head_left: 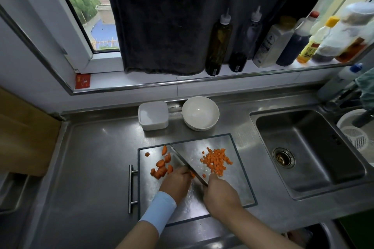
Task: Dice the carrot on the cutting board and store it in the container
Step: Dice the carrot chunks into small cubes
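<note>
Though steel-flat, cutting board (230,168) orange-cubed.

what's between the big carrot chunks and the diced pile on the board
The knife blade lies slantwise between the chunks and the diced pile in the head view.

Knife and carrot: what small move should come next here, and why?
Probably another downward cut: the knife in the right hand sits over the piece under the left hand, and larger chunks remain beside the diced pile.
</note>
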Demonstrator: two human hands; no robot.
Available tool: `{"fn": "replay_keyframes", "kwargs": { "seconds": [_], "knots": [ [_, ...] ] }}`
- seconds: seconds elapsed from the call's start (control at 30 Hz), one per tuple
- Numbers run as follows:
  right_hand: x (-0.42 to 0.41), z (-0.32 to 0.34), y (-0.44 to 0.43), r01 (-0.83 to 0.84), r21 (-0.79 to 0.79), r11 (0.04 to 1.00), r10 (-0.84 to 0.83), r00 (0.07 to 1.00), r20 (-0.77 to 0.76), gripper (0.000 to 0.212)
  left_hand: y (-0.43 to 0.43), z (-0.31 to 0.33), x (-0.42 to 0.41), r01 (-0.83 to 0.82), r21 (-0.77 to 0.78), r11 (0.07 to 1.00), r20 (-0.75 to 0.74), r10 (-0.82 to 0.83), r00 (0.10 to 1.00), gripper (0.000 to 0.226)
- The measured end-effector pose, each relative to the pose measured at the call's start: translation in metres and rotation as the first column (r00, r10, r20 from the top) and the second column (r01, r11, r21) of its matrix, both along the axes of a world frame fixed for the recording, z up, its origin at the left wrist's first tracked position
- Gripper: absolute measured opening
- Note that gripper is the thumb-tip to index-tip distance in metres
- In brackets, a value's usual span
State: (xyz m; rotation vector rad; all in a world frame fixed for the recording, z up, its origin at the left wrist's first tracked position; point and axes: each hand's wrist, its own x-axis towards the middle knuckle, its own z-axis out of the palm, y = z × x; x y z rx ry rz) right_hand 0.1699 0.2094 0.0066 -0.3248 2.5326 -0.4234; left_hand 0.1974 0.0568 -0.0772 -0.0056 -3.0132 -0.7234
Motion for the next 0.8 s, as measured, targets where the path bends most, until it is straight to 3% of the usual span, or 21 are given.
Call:
{"fn": "replay_keyframes", "kwargs": {
  "seconds": [0.37,0.6,0.8],
  "knots": [
    [-0.004,0.003,-0.002,0.024,-0.002,1.0,-0.023,0.995,0.101,0.02,-0.006,-0.012,0.001,-0.109,0.136,0.985,0.073,0.1,0.992,0.023],
    [-0.021,-0.01,-0.009,0.006,-0.007,1.0,-0.005,0.982,0.187,0.017,-0.013,-0.013,-0.001,-0.056,0.163,0.985,0.126,0.036,0.991,0.017],
    [-0.025,-0.012,-0.023,0.035,-0.024,0.999,-0.031,0.985,0.173,0.018,-0.011,-0.008,-0.002,0.006,0.235,0.972,0.034,-0.014,0.999,0.012]
  ]
}}
